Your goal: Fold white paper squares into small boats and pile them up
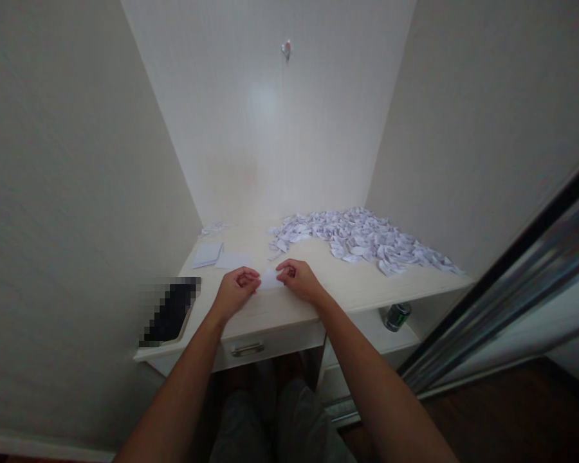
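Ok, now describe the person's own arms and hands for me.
The left hand and right hand are both ungloved. Both forearms are bare as far as the picture shows, with no sleeve in view, and narrow towards the wrists. No watch, bracelet or marking stands out; small details are too blurred to tell.

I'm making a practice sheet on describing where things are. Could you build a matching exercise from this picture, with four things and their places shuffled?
Things
1. paper slip
2. can
3. heap of paper pieces
4. metal handle

Places
A. spread over the right and back of the desktop
B. on the drawer front
C. between the left hand and the right hand
D. on the shelf below the desktop

Pairs: 1-C, 2-D, 3-A, 4-B
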Tool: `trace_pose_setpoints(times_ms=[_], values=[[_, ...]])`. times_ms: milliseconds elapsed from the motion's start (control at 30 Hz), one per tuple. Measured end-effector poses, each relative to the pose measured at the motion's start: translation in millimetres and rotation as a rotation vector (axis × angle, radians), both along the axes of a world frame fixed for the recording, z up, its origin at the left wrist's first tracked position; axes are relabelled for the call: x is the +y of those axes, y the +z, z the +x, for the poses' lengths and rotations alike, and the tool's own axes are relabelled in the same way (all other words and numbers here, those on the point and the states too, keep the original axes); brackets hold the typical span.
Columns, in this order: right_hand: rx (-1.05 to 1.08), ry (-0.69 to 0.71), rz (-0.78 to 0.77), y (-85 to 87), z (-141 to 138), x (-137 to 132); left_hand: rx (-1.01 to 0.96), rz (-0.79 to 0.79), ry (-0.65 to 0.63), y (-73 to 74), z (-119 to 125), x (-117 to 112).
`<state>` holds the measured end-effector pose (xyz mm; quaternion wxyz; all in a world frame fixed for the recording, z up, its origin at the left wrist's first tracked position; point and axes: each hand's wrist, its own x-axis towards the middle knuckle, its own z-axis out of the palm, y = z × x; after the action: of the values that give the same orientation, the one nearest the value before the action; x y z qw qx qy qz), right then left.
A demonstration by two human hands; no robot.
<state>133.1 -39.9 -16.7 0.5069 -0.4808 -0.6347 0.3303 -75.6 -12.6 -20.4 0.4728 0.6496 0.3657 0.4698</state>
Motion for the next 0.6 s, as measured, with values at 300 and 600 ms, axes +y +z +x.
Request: trace_pose_setpoints(times_ms=[300, 600], values=[[0.041, 0.032, -0.033, -1.5, -1, 0, 0.033, 0.035, -0.008, 3.4, 0, -1], [-0.004, 0.015, 0.044, 3.0, 2, 0, 0.1, 0.103, 0.012, 5.3, -1, -11]])
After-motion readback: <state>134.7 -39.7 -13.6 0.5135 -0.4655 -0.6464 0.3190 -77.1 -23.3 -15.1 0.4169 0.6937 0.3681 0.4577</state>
